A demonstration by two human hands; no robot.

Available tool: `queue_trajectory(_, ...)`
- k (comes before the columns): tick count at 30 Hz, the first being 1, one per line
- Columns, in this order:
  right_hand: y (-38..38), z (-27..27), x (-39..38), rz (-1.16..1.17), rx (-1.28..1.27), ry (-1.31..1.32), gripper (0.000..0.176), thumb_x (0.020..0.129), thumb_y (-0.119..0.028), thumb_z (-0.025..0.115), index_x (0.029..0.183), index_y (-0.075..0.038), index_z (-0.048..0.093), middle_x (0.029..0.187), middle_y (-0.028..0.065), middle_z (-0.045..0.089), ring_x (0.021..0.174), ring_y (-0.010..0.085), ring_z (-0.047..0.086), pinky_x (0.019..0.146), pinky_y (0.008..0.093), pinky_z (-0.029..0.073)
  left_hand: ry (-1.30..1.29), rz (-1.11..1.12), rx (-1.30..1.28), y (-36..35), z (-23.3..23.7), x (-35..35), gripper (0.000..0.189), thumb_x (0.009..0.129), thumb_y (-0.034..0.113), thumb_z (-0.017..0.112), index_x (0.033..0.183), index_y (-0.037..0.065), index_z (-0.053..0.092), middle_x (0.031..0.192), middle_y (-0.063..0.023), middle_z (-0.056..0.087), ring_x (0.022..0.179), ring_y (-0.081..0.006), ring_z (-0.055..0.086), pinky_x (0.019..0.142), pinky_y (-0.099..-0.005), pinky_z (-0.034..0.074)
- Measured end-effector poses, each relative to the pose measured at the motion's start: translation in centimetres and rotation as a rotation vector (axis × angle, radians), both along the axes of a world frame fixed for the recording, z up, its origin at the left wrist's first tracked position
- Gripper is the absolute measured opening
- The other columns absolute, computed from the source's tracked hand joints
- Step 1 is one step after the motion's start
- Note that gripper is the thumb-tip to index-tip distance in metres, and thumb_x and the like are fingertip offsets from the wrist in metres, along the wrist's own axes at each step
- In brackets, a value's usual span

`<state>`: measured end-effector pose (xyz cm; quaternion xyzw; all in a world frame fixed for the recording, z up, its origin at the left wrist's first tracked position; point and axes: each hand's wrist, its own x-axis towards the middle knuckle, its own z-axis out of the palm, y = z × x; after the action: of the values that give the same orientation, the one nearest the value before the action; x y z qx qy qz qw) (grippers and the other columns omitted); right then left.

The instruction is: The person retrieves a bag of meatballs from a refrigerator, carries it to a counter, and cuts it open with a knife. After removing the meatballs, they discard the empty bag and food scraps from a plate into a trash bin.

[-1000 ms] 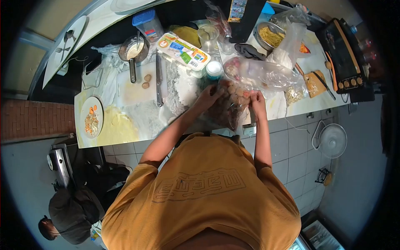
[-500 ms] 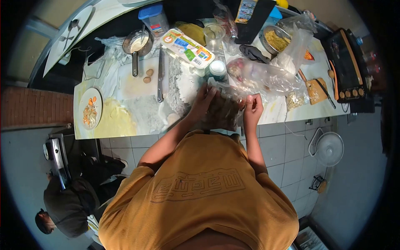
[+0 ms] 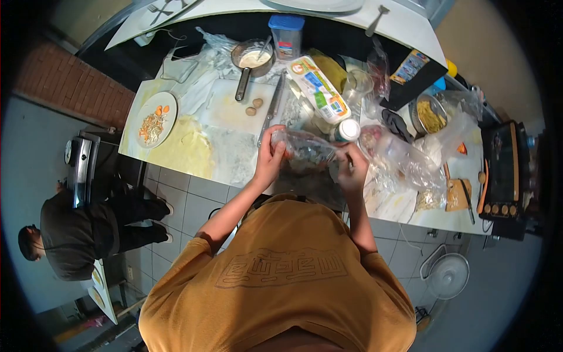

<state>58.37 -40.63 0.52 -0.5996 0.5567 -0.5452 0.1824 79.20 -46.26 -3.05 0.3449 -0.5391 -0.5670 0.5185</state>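
Note:
A clear plastic bag [image 3: 308, 146] with dark and orange bits showing through it is stretched between my hands at the counter's front edge. My left hand [image 3: 270, 157] grips the bag's left side, thumb on top. At its right end, my right hand [image 3: 352, 169] pinches the plastic, slightly smeared by motion. Just beyond the bag stands a jar with a white lid [image 3: 348, 130], beside an egg carton [image 3: 320, 89]. Left of these, a long knife [image 3: 274, 104] lies along a white cutting board [image 3: 226, 108] bearing several small brown round pieces [image 3: 254, 107].
A saucepan [image 3: 241, 88] of white sauce and a blue-lidded container [image 3: 286, 38] stand at the back. A plate [image 3: 169, 130] of shredded food sits left. Plastic bags [image 3: 404, 155], a bowl of yellow food [image 3: 430, 115] and an oven [image 3: 504, 176] are right. Another person [image 3: 73, 232] stands far left.
The view has shifted, so the counter appears further right and more of the back shelf shows. Both hands have raised and spread the bag, which hung lower before.

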Motion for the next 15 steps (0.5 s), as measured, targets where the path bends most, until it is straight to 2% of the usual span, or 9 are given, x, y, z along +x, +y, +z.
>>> queue_trajectory(3,-0.3,0.2,1.3,0.075,-0.067,0.012,0.007,0.086,0.008,0.055,0.087,0.005,0.061,0.085,0.0146,0.065,0.076,0.0279,0.065,0.071,0.0309,0.049,-0.026,0.033,0.016,0.4,-0.9,1.6,0.031,0.101,0.024,0.053,0.126,0.006,0.046,0.098,-0.0037,0.057,0.073,-0.0090,0.055,0.066,-0.0246,0.047)
queue_trajectory(5,-0.2,-0.3,1.8,0.077,0.018,-0.030,0.008,0.084,0.010,0.056,0.087,0.005,0.060,0.085,0.0144,0.064,0.077,0.0291,0.065,0.070,0.0313,0.050,-0.062,-0.002,-0.008,1.0,-1.6,2.6,0.024,0.101,0.020,0.053,0.118,0.004,0.050,0.108,-0.0065,0.060,0.072,-0.0100,0.057,0.066,-0.0250,0.049)
queue_trajectory(6,-0.5,0.1,2.0,0.094,0.013,0.004,0.007,0.084,0.010,0.056,0.087,0.005,0.060,0.084,0.0146,0.063,0.076,0.0295,0.065,0.069,0.0310,0.050,-0.061,0.003,0.001,0.9,-1.6,3.1,0.024,0.101,0.020,0.053,0.118,0.004,0.050,0.108,-0.0065,0.060,0.072,-0.0100,0.057,0.066,-0.0250,0.049)
queue_trajectory(8,-1.0,0.5,2.1,0.139,0.024,0.059,0.011,0.082,0.012,0.055,0.087,0.005,0.060,0.084,0.0151,0.062,0.075,0.0304,0.064,0.069,0.0302,0.049,-0.131,0.014,-0.098,0.8,-1.5,4.0,0.016,0.100,0.015,0.053,0.109,0.001,0.054,0.112,-0.0088,0.062,0.070,-0.0107,0.060,0.064,-0.0249,0.049)
queue_trajectory(15,-1.1,5.1,5.4,0.226,-0.062,0.074,0.019,0.077,0.018,0.051,0.089,0.005,0.059,0.085,0.0154,0.060,0.073,0.0297,0.062,0.067,0.0291,0.049,-0.012,0.220,-0.068,2.4,3.0,6.6,0.013,0.096,0.010,0.057,0.101,-0.002,0.057,0.109,-0.0166,0.066,0.070,-0.0121,0.063,0.058,-0.0246,0.052)
